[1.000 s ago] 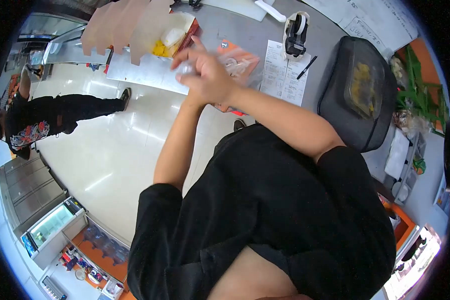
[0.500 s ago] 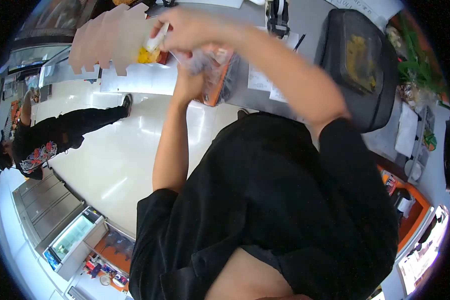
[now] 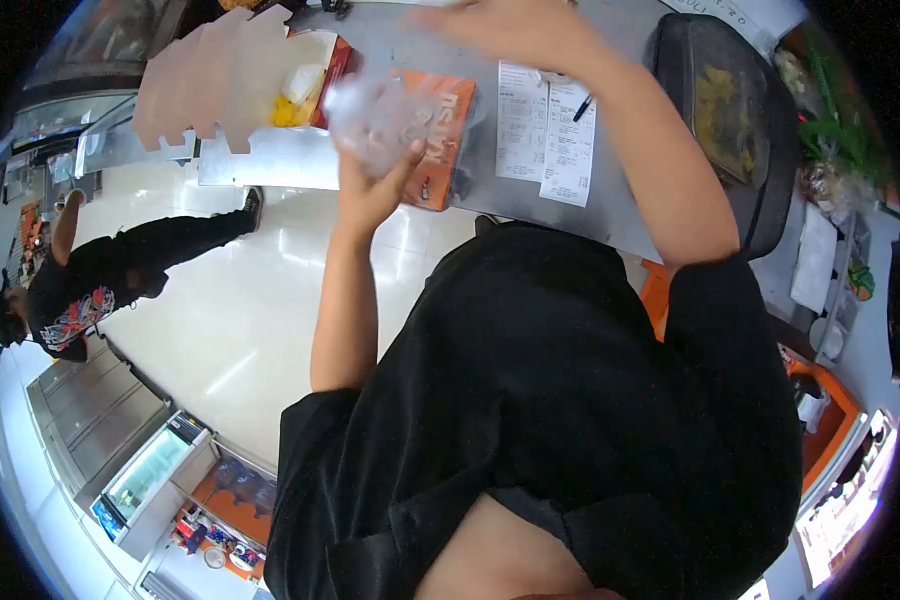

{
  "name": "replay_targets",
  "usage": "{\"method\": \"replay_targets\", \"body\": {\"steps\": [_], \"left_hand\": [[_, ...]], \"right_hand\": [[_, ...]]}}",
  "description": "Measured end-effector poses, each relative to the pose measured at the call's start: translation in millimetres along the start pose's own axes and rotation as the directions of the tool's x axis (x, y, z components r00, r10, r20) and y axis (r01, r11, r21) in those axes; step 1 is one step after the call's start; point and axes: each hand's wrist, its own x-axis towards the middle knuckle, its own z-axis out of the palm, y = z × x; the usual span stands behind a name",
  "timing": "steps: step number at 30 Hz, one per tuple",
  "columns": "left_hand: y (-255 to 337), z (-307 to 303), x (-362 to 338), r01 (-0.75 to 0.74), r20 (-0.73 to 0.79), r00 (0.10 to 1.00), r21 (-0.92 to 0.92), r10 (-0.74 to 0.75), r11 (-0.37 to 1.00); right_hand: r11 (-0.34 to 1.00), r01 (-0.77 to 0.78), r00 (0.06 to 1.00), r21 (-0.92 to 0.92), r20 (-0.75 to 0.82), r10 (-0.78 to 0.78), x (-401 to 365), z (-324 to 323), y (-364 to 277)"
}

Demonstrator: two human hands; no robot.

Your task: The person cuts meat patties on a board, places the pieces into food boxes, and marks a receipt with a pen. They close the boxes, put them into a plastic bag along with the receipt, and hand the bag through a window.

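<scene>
Left hand [image 3: 366, 190] clasps clear plastic [image 3: 362, 118], forearm forward; blurred right hand [image 3: 500, 28] points leftward, grasp unclear.

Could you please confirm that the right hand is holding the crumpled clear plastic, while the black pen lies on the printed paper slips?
Not quite: the head view shows the left hand holding the crumpled clear plastic. The black pen does lie on the printed paper slips.

There were two bare hands [image 3: 370, 186], two printed slips [image 3: 521, 130], one pen [image 3: 583, 107], one orange printed box [image 3: 448, 150], one open carton [image 3: 339, 75], one crumpled clear plastic bag [image 3: 365, 115] and one other person [image 3: 85, 275].
</scene>
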Motion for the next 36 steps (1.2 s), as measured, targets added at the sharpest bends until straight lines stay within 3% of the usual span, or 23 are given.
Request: {"method": "replay_targets", "body": {"steps": [1,2,3,5,7,8,9,12,13,14,16,19,21,22,26,27,29,31,32,34,36], "left_hand": [[10.8,-11.2,-0.6,-0.165,-0.057,0.983,0.128,0.173,0.978],[14.2,-20.8,-8.3,-0.213,-0.135,0.963,0.150,0.234,0.965],[17.7,-30.3,-15.9,-0.257,-0.211,0.933,0.180,0.292,0.949],[27.8,-34.1,-37.1,-0.133,-0.472,0.876,-0.037,0.100,0.990],[27.1,-39.0,-55.4,0.042,-0.538,0.833,-0.174,-0.130,0.984],[25.3,-39.1,-59.8,0.120,-0.558,0.794,-0.247,-0.243,0.961],[26.9,-37.6,-60.1,0.090,-0.561,0.810,-0.170,-0.171,0.981],[38.1,-54.7,-40.1,0.100,-0.665,0.701,-0.269,-0.260,0.958],[38.4,-67.0,-26.5,0.069,-0.581,0.724,-0.474,-0.371,0.878],[44.2,-71.7,-10.4,0.008,-0.487,0.704,-0.722,-0.517,0.692],[20.5,-101.3,9.6,0.049,-0.122,0.915,-0.912,-0.385,0.406],[28.6,-101.9,26.3,0.027,-0.238,0.946,-0.618,-0.220,0.785],[41.4,-97.3,19.1,0.094,-0.288,0.945,-0.208,-0.153,0.974],[47.5,-97.8,12.7,0.124,-0.303,0.946,0.019,-0.112,0.992],[46.3,-120.5,-27.3,0.019,-0.138,0.990,0.093,-0.006,0.995],[48.6,-124.4,-34.8,-0.006,-0.131,0.991,-0.033,0.001,0.999],[50.9,-126.2,-43.3,-0.113,-0.274,0.959,-0.125,0.075,0.986],[56.3,-123.2,-44.8,-0.216,-0.392,0.907,-0.113,0.156,0.970],[57.2,-121.3,-46.9,-0.253,-0.380,0.908,-0.159,0.177,0.954],[58.7,-118.3,-49.1,-0.329,-0.355,0.906,-0.247,0.231,0.911],[67.7,-100.0,-51.0,-0.332,-0.232,0.940,-0.451,0.250,0.829]], "right_hand": [[0.986,-0.161,0.986,-0.050,-0.040,0.159,-16.9,-13.7,28.5],[0.945,-0.317,0.947,-0.086,-0.077,0.311,-33.9,-27.6,56.8],[0.751,-0.514,0.842,-0.414,-0.073,0.535,-44.6,-43.7,71.5],[0.557,-0.481,0.839,-0.677,-0.173,0.515,-92.5,-4.5,157.5],[0.492,-0.687,0.696,-0.535,-0.289,0.657,-120.5,23.9,145.6],[0.492,-0.705,0.689,-0.510,-0.330,0.645,-127.8,29.8,147.6],[0.495,-0.721,0.682,-0.485,-0.366,0.633,-133.4,34.8,149.3],[0.511,-0.734,0.668,-0.447,-0.342,0.661,-142.3,36.7,154.5],[0.523,-0.724,0.674,-0.450,-0.303,0.673,-143.9,33.6,153.8],[0.535,-0.714,0.681,-0.451,-0.269,0.681,-144.1,29.9,154.7],[0.585,-0.730,0.684,-0.353,-0.379,0.624,-148.6,30.9,164.8],[0.631,-0.731,0.673,-0.261,-0.434,0.599,-148.0,32.5,180.3],[0.637,-0.734,0.666,-0.237,-0.437,0.605,-148.9,34.5,187.8],[0.634,-0.737,0.662,-0.236,-0.440,0.606,-149.9,35.9,193.5],[0.634,-0.709,0.698,-0.310,-0.437,0.567,-149.0,34.0,198.8],[0.637,-0.692,0.718,-0.341,-0.422,0.554,-148.4,31.4,199.4],[0.636,-0.656,0.754,-0.406,-0.387,0.530,-147.9,25.2,199.6],[0.664,-0.683,0.726,-0.305,-0.378,0.574,-146.8,25.3,206.0],[0.673,-0.695,0.712,-0.252,-0.369,0.597,-147.1,24.9,207.9],[0.665,-0.742,0.603,0.090,-0.344,0.719,-146.7,28.3,193.4],[0.563,-0.691,0.523,0.453,-0.223,0.823,-146.9,25.5,171.2]]}}
